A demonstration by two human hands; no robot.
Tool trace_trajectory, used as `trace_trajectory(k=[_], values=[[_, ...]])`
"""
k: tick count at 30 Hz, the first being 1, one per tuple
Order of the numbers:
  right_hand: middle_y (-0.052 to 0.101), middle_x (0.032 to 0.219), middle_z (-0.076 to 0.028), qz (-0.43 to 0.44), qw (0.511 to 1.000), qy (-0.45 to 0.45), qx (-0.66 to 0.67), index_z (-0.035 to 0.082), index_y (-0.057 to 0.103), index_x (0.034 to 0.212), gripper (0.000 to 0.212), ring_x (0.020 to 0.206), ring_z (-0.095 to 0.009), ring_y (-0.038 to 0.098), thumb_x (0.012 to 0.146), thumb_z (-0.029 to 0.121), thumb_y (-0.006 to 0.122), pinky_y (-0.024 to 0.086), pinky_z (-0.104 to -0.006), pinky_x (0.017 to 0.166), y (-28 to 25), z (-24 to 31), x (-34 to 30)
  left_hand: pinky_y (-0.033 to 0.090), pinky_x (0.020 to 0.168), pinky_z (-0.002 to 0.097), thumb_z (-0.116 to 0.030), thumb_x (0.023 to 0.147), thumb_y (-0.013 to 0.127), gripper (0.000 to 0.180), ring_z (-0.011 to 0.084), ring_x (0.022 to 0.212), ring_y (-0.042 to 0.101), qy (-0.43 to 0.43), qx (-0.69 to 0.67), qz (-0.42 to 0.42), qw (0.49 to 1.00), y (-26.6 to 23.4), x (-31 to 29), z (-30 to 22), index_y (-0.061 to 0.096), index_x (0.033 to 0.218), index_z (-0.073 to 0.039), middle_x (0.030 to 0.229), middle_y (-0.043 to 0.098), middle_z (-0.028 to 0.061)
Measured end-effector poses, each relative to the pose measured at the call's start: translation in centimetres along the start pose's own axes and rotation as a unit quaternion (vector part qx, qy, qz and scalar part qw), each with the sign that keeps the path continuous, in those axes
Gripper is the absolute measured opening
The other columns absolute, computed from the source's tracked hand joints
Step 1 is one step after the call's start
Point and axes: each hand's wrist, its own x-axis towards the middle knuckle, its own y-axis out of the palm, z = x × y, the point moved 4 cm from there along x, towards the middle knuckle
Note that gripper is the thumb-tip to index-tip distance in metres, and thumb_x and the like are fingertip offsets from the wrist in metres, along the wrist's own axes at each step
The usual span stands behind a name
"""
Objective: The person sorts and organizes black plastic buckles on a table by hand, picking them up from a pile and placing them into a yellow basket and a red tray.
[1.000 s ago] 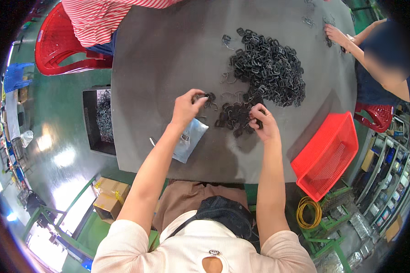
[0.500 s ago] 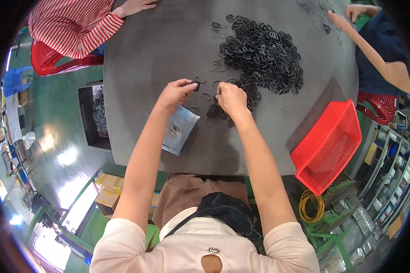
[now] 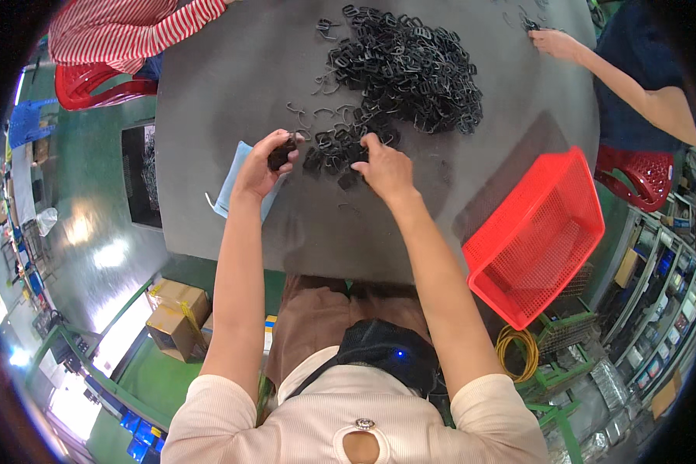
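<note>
My left hand (image 3: 257, 172) is closed around a dark clump of black buckles (image 3: 281, 155), raised a little above the table; how many it holds I cannot make out. My right hand (image 3: 390, 172) reaches to the edge of a small heap of black buckles and hooks (image 3: 332, 151), thumb and forefinger apart, touching or just over the pieces. Behind that heap spreads a large pile of black looped buckles (image 3: 414, 69). Partly under my left hand and wrist lies a light blue face mask (image 3: 232, 182) with a white ear loop.
A red perforated basket (image 3: 533, 240) stands at the grey table's (image 3: 348, 240) right edge. Loose curved hooks (image 3: 298, 114) lie left of the piles. At far right a person's hand (image 3: 557, 45) handles small pieces; a striped sleeve (image 3: 170, 31) shows at far left.
My left hand has moved left and turned, now gripping a dark clump. The small heap has spread leftward, with my right hand at its right side. The view has shifted slightly.
</note>
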Motion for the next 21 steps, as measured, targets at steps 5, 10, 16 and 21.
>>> trace_trajectory(k=[5,10,16,21], values=[[0.064,0.087,-0.009,-0.018,0.999,-0.043,0.019,0.009,0.055,0.094,0.029,0.083,-0.03,0.062,0.073,0.023,0.069,0.048,-0.0413,0.069,1.8,0.5,0.5,0.045,0.055,0.0234,-0.016,0.084,0.049,0.021,0.0162,0.075,0.058,0.028,-0.064,0.058,0.996,0.3,-1.6,2.0,0.055,0.101,-0.005,0.092,0.059,0.007],[0.065,0.088,-0.012,0.035,0.97,0.046,0.238,0.007,0.064,0.086,0.022,0.086,-0.031,0.061,0.075,0.027,0.064,0.048,-0.0408,0.074,0.1,-2.5,0.0,0.05,0.061,0.0246,-0.019,0.084,0.054,0.021,0.0188,0.083,0.061,-0.002,-0.009,-0.076,0.997,2.3,-2.7,4.4,0.057,0.1,-0.005,0.088,0.058,0.0062],[0.064,0.09,-0.017,-0.036,0.947,0.161,0.275,0.009,0.066,0.094,0.031,0.088,-0.033,0.06,0.078,0.034,0.057,0.046,-0.0377,0.077,-5.6,-7.4,-6.2,0.05,0.062,0.0256,-0.021,0.084,0.057,0.02,0.0167,0.079,0.061,-0.022,0.03,-0.07,0.997,10.9,-2.5,8.3,0.059,0.096,-0.005,0.085,0.059,0.0059],[0.064,0.087,-0.019,-0.217,0.887,0.311,0.262,-0.004,0.059,0.103,0.037,0.08,-0.027,0.062,0.082,0.026,0.056,0.046,-0.0342,0.072,-13.5,-16.7,-17.8,0.05,0.064,0.0267,-0.02,0.084,0.056,0.021,0.0139,0.077,0.059,-0.027,0.114,0.141,0.983,27.5,-3.8,14.2,0.06,0.096,-0.003,0.087,0.06,0.0061]])
